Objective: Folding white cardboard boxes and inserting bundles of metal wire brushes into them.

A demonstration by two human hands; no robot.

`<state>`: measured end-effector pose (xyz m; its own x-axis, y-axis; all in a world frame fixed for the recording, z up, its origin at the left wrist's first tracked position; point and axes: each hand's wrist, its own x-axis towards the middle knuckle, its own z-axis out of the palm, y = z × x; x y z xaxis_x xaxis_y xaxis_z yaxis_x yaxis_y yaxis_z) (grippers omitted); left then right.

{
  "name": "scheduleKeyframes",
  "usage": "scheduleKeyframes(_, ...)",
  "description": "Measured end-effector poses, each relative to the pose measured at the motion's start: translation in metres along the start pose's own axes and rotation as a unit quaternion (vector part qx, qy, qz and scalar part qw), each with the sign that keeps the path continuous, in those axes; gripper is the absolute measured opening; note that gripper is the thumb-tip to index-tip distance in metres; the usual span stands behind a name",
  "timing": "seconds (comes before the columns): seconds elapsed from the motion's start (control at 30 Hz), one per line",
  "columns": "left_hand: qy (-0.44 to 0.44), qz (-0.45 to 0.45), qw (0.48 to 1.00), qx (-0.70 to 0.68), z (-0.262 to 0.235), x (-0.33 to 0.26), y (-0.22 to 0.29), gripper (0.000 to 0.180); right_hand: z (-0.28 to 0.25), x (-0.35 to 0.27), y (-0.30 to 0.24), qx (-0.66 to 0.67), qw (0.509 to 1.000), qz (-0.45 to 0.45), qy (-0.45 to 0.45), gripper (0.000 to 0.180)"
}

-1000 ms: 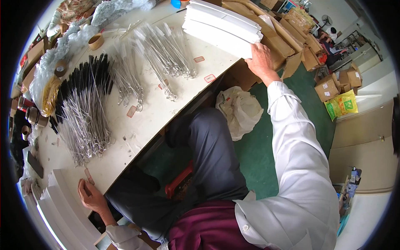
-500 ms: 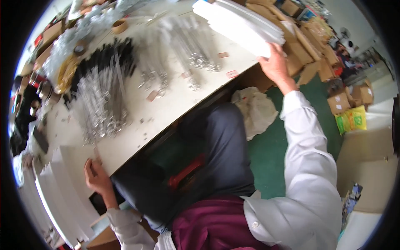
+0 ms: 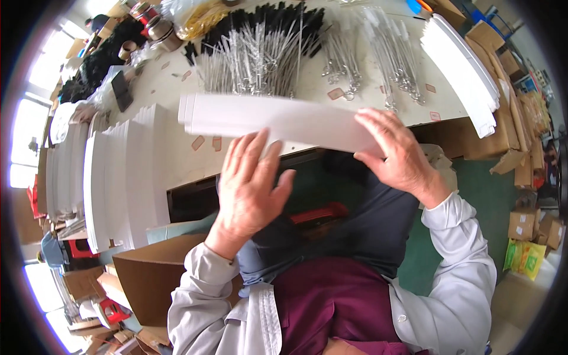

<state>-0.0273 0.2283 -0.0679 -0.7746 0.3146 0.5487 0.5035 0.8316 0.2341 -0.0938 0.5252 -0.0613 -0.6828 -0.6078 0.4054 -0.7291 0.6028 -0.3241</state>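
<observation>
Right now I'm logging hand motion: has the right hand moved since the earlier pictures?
Yes, leftward: the right hand was at the white stack; now it is left of that stack, apart, holding a white strip.

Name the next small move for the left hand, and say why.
Perhaps close the left hand on the white strip, nearer its left end: the right hand grips the right end, the left end looks unsupported, and the left fingers are open by its lower edge.

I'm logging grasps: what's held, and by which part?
Right hand holds the white piece by its right end. Whether the left hand touches it is unclear.
</observation>
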Motion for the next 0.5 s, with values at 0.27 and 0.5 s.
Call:
scheduleKeyframes(0.27,-0.149,0.035,0.988,-0.005,0.025,0.009,-0.006,0.082,0.043,0.014,-0.030,0.044,0.993,-0.094,-0.058,0.063)
scheduleKeyframes(0.5,-0.200,0.000,0.979,-0.045,0.026,0.016,-0.005,0.077,0.059,0.015,-0.026,0.031,0.994,-0.098,-0.048,0.061)
